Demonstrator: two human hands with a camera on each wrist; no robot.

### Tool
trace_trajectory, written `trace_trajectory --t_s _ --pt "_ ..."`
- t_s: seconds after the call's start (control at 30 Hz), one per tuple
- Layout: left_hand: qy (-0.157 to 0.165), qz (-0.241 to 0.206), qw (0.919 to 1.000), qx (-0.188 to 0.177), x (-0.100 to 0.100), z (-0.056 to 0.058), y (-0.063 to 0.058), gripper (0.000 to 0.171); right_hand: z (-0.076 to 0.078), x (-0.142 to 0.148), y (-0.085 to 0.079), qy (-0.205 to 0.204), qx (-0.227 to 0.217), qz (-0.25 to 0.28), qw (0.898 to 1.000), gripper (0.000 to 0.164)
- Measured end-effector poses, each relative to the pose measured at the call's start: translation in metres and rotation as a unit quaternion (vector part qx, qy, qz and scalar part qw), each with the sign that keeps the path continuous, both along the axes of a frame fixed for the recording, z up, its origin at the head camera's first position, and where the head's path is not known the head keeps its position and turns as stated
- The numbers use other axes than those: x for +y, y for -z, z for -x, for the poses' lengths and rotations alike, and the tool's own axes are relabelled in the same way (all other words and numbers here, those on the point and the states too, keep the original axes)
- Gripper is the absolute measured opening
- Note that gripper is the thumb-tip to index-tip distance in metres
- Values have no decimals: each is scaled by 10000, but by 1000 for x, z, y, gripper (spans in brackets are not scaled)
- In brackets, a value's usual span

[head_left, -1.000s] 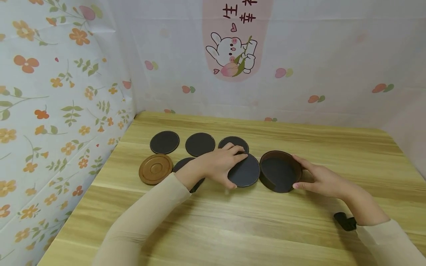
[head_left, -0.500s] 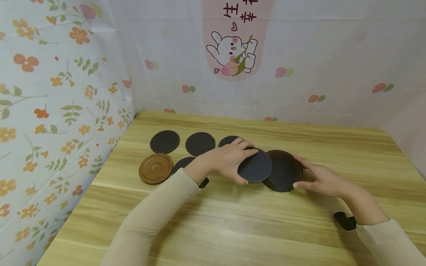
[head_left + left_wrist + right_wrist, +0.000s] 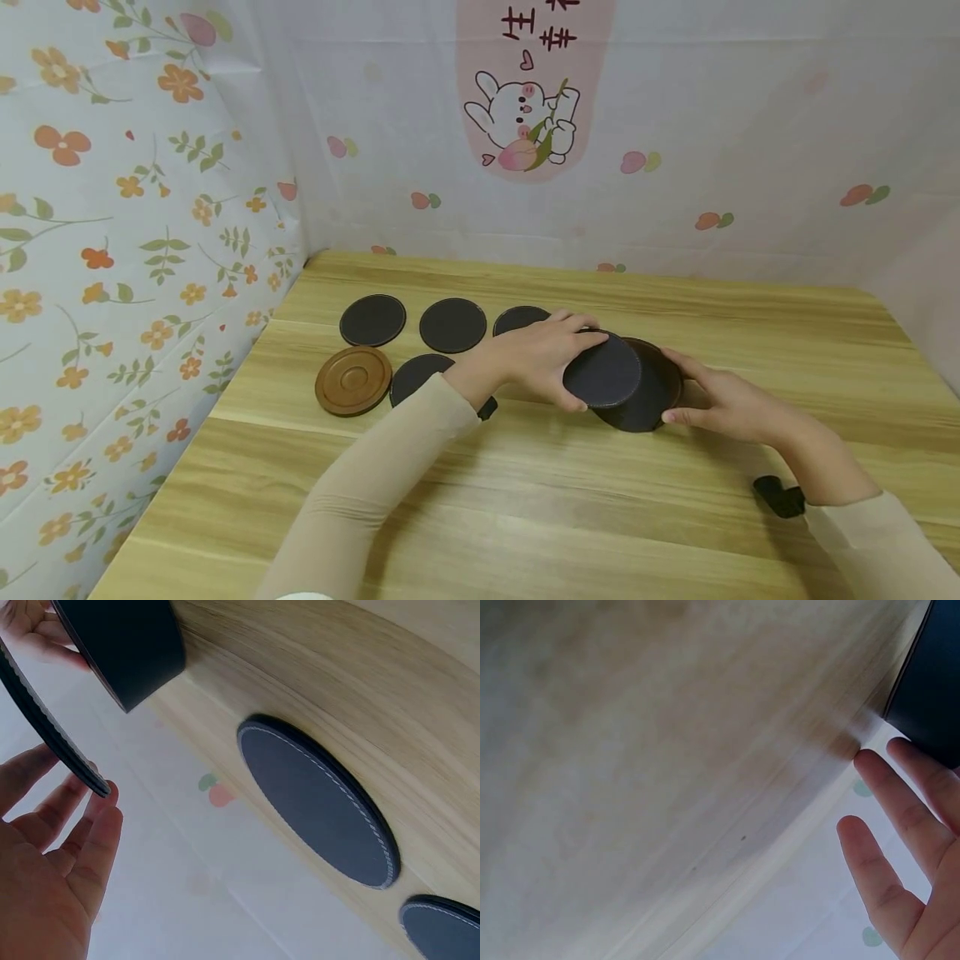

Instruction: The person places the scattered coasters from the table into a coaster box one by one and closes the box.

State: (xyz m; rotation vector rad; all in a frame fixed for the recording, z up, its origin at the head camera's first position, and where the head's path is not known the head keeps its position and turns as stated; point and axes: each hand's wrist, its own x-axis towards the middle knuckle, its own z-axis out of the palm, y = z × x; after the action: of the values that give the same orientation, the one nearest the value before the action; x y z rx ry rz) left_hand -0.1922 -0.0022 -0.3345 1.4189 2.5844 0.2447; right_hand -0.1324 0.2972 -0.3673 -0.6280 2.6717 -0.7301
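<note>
A round black coaster [image 3: 602, 371] with pale edge stitching is gripped by its rim in my left hand [image 3: 538, 357]. It is tilted above the left part of a round, dark, open-topped coaster holder [image 3: 647, 407] and covers much of its opening. Seen from the left wrist, the held coaster [image 3: 51, 731] is edge-on and apart from the holder [image 3: 131, 652]. My right hand [image 3: 738, 408] holds the holder at its right side, thumb in front and fingers behind. In the right wrist view, several fingers of the right hand [image 3: 907, 847] stretch beside the holder's dark wall [image 3: 934, 690].
Behind lie three black coasters: a left one [image 3: 372, 320], a middle one [image 3: 453, 325] and one partly hidden [image 3: 519, 317] by the left hand. Nearer are a brown wooden coaster [image 3: 353, 381] and another black coaster [image 3: 416, 375], partly under the left forearm. A patterned cloth [image 3: 675, 100] hangs behind the table.
My left hand has lifted the coaster off the table and carried it right, over the holder. The right hand and the holder have stayed in place.
</note>
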Motion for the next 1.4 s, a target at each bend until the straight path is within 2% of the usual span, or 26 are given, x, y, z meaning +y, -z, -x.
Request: trace_trajectory --t_s 0.17,0.67,0.9,1.4 --pt "104 78 9999 64 10 0 0 95 1 -1 0 -31 10 51 10000 95" --pt "147 213 9997 11 34 1 2 96 2 3 3 -175 181 185 9995 93" --pt "39 304 9995 -82 39 4 4 96 3 2 4 -192 200 152 9995 93" --pt "134 484 9987 98 55 5 11 96 4 3 6 -293 398 157 9987 90"
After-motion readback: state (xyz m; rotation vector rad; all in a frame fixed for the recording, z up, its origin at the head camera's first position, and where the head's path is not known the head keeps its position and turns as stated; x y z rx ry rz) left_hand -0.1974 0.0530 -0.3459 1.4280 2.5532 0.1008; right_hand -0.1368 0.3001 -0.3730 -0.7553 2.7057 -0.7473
